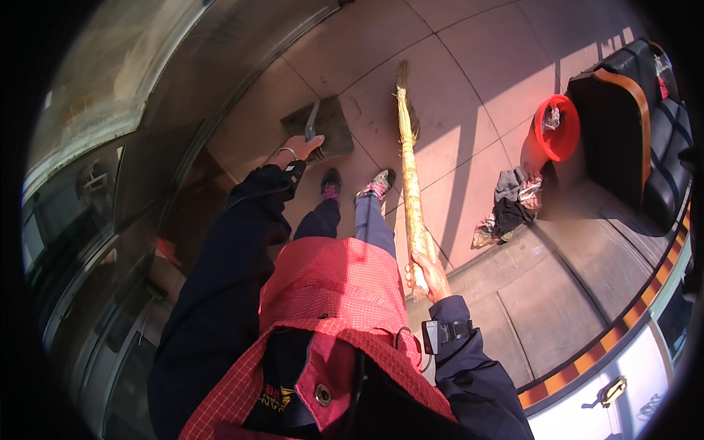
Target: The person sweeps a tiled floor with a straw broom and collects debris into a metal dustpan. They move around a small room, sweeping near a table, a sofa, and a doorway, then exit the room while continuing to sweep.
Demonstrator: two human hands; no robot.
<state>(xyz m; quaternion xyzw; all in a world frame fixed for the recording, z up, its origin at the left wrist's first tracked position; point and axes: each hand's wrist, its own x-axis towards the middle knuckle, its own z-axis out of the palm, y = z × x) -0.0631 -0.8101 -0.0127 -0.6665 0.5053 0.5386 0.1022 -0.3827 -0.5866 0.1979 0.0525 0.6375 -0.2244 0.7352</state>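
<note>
My left hand (301, 149) is closed around the handle of a dark dustpan (336, 126), whose flat pan is at the floor ahead of my feet. My right hand (430, 272) grips the thick, pale shaft of a straw broom (410, 165) near its end. The broom points away from me, its bristles near the tiled floor; whether they touch it I cannot tell. Some small dark debris lies on the tiles between dustpan and broom. Both shoes stand below the dustpan.
To the right, a red plastic basin (572, 129) holds some cloth beside a black padded seat (610, 121) with a wooden armrest. A pile of rags (511, 206) lies on the floor near it. Glass panels (104, 71) run along the left. A white door (632, 385) with a handle is at lower right.
</note>
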